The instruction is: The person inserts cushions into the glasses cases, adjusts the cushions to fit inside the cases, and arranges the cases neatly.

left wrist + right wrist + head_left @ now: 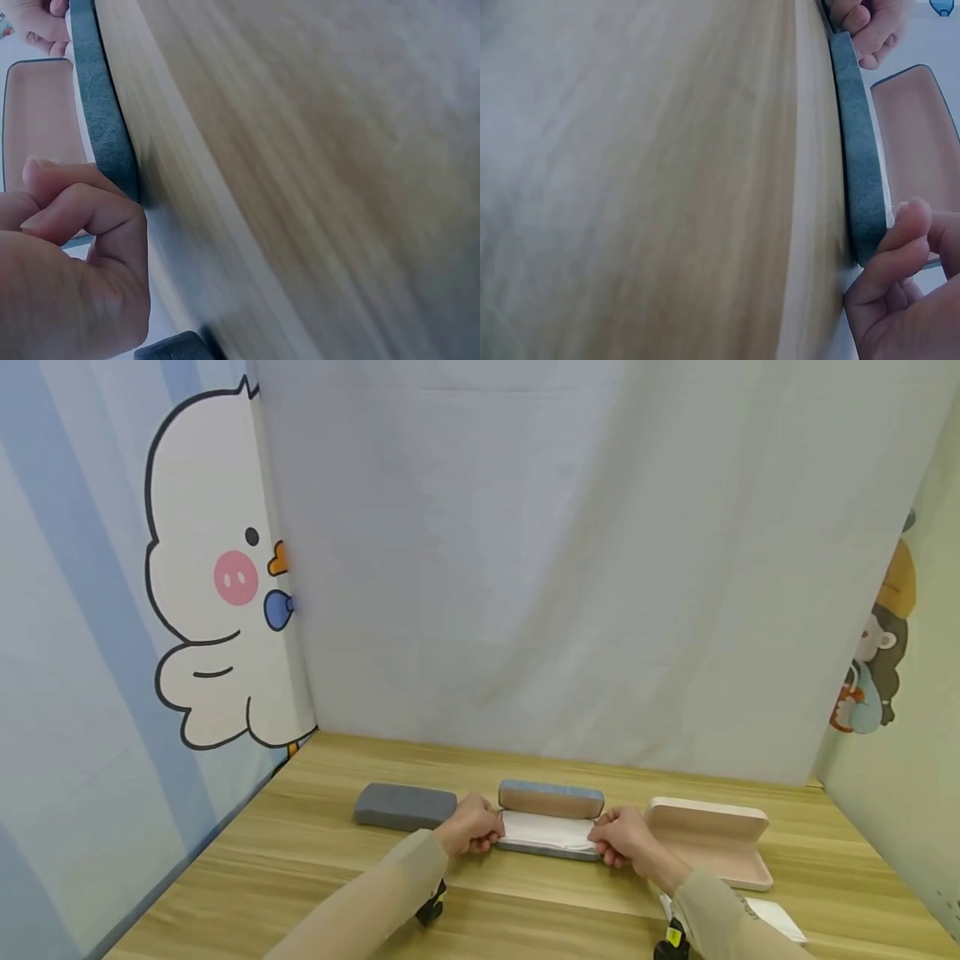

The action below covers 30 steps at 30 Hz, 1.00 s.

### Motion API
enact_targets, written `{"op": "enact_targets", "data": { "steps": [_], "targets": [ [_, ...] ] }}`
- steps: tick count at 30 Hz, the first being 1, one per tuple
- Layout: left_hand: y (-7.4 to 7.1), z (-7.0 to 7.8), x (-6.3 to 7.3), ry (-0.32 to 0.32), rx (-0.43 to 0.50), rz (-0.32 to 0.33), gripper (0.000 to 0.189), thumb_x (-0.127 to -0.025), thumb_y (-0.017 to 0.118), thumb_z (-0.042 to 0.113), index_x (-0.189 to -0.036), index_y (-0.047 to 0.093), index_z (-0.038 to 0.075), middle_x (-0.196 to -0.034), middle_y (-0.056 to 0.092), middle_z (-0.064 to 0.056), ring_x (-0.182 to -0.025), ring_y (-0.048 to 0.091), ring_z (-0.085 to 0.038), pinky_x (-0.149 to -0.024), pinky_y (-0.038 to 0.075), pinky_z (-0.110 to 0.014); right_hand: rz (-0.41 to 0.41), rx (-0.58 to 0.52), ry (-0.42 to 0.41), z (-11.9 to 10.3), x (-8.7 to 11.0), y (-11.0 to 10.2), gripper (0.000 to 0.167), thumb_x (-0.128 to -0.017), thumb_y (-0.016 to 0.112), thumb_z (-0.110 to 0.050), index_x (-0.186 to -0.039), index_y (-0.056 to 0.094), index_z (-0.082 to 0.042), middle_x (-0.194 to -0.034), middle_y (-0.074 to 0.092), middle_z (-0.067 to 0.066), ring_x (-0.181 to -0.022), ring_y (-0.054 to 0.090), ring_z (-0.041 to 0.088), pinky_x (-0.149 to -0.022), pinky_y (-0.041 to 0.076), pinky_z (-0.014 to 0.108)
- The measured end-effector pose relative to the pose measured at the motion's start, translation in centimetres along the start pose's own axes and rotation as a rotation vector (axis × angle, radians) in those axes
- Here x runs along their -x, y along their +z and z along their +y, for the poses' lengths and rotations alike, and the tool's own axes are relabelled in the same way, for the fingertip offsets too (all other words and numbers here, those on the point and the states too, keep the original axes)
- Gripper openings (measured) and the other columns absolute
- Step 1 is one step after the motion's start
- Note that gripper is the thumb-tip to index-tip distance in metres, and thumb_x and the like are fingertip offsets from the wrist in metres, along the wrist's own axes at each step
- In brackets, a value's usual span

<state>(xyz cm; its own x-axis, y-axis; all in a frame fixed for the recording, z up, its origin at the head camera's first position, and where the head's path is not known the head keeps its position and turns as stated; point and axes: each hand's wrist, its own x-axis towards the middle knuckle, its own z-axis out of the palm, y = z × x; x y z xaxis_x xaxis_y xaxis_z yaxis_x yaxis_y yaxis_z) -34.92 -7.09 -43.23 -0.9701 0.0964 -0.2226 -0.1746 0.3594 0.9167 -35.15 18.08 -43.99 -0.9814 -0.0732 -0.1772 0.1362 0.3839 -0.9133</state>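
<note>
A blue glasses case [551, 852] with a tan lining lies open in front of me, its lid [551, 800] raised at the back. Inside its lower half sits a folded white cloth [546, 829]. My left hand [472, 825] pinches the cloth's left end with curled fingers, right at the rim. At the opposite end, my right hand [624, 838] pinches the cloth between thumb and fingers. Both wrist views show the case's blue side wall [109, 112] with the fingers bent over its corner; most of the cloth is hidden there.
Left of the blue case stands a closed grey glasses case [405, 807]. A cream case [708, 839] with a pinkish lining lies open at the right. Another white cloth [776, 917] rests on the wooden table [525, 914] beside my right forearm. A grey curtain [555, 568] hangs behind the table.
</note>
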Motion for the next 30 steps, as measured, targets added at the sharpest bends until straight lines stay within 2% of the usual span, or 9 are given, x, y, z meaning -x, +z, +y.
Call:
{"op": "enact_targets", "data": {
  "steps": [5, 9, 12, 14, 17, 19, 21, 25, 30],
  "targets": [
    [0.1, 0.3, -0.1, -0.025, -0.052, -0.028, 0.024, -0.081, 0.059, -0.008, -0.062, 0.053, 0.006, -0.044, 0.044, 0.003, -0.034, 0.036, -0.003, -0.032, 0.030, -0.012, 0.018, 0.051, -0.004, 0.0, 0.2, -0.1, 0.013, -0.081, 0.064, 0.002, -0.084, 0.051, -0.001, -0.048, 0.048, -0.002, -0.035, 0.041, 0.004, -0.034, 0.033, 0.015],
    [-0.3, 0.2, -0.2, -0.004, -0.092, -0.080, 0.025, -0.085, 0.060, -0.004, -0.062, 0.056, 0.005, -0.045, 0.046, 0.003, -0.036, 0.039, -0.003, -0.033, 0.033, -0.013, 0.022, 0.092, -0.018, -0.1, 0.3, -0.1, 0.014, -0.082, 0.064, 0.000, -0.078, 0.051, -0.003, -0.046, 0.047, -0.003, -0.034, 0.040, 0.004, -0.033, 0.032, 0.016],
    [-1.0, 0.1, -0.3, 0.042, -0.103, -0.151, 0.020, -0.089, 0.063, 0.004, -0.069, 0.060, -0.001, -0.047, 0.048, 0.002, -0.036, 0.041, -0.005, -0.034, 0.035, -0.014, 0.006, 0.147, -0.047, -0.3, 0.4, -0.2, 0.016, -0.085, 0.065, -0.007, -0.089, 0.051, 0.000, -0.046, 0.045, -0.002, -0.033, 0.041, 0.005, -0.033, 0.033, 0.018],
    [-1.7, 0.0, -0.3, 0.059, -0.081, -0.220, 0.019, -0.091, 0.065, 0.012, -0.093, 0.058, -0.005, -0.051, 0.050, 0.000, -0.038, 0.043, -0.007, -0.035, 0.037, -0.016, -0.027, 0.182, -0.054, -0.5, 0.5, -0.5, 0.032, -0.087, 0.067, -0.015, -0.106, 0.049, 0.003, -0.050, 0.046, -0.001, -0.033, 0.042, 0.007, -0.033, 0.034, 0.019],
    [-2.5, -0.2, -0.3, 0.063, -0.052, -0.327, 0.064, -0.090, 0.070, 0.020, -0.139, 0.032, 0.003, -0.058, 0.054, -0.005, -0.039, 0.047, -0.010, -0.037, 0.041, -0.019, -0.083, 0.215, -0.045, -0.8, 0.8, -0.8, 0.070, -0.084, 0.074, -0.023, -0.135, 0.033, 0.000, -0.055, 0.052, 0.002, -0.035, 0.045, 0.009, -0.033, 0.039, 0.020],
    [-2.8, -0.3, -0.3, 0.058, -0.031, -0.388, 0.092, -0.087, 0.073, 0.019, -0.151, 0.007, 0.017, -0.061, 0.057, -0.008, -0.040, 0.050, -0.012, -0.039, 0.045, -0.021, -0.117, 0.236, -0.034, -0.9, 0.9, -1.0, 0.093, -0.079, 0.079, -0.025, -0.148, 0.020, -0.005, -0.055, 0.055, 0.004, -0.035, 0.047, 0.010, -0.034, 0.042, 0.021],
    [-2.7, -0.4, -0.4, 0.062, -0.023, -0.428, 0.109, -0.084, 0.075, 0.012, -0.154, -0.008, 0.022, -0.061, 0.060, -0.011, -0.041, 0.053, -0.013, -0.040, 0.049, -0.023, -0.140, 0.266, -0.040, -1.0, 1.0, -1.1, 0.110, -0.075, 0.084, -0.024, -0.153, 0.008, -0.007, -0.052, 0.055, 0.004, -0.035, 0.048, 0.010, -0.035, 0.044, 0.022],
    [-2.2, -0.6, -0.5, 0.084, -0.034, -0.424, 0.122, -0.080, 0.076, 0.000, -0.152, -0.019, 0.021, -0.058, 0.062, -0.012, -0.039, 0.054, -0.014, -0.039, 0.050, -0.024, -0.165, 0.306, -0.065, -0.7, 0.9, -1.0, 0.124, -0.070, 0.087, -0.019, -0.154, -0.003, -0.005, -0.048, 0.053, 0.005, -0.035, 0.047, 0.011, -0.035, 0.046, 0.025],
    [-1.3, -0.7, -0.3, 0.145, -0.121, -0.331, 0.123, -0.076, 0.079, 0.001, -0.153, -0.016, 0.015, -0.051, 0.058, -0.010, -0.034, 0.050, -0.013, -0.033, 0.046, -0.024, -0.145, 0.327, -0.097, -0.5, 0.9, -0.8, 0.127, -0.068, 0.089, -0.020, -0.153, -0.004, -0.004, -0.052, 0.056, 0.007, -0.033, 0.047, 0.011, -0.033, 0.045, 0.025]
  ]
}}
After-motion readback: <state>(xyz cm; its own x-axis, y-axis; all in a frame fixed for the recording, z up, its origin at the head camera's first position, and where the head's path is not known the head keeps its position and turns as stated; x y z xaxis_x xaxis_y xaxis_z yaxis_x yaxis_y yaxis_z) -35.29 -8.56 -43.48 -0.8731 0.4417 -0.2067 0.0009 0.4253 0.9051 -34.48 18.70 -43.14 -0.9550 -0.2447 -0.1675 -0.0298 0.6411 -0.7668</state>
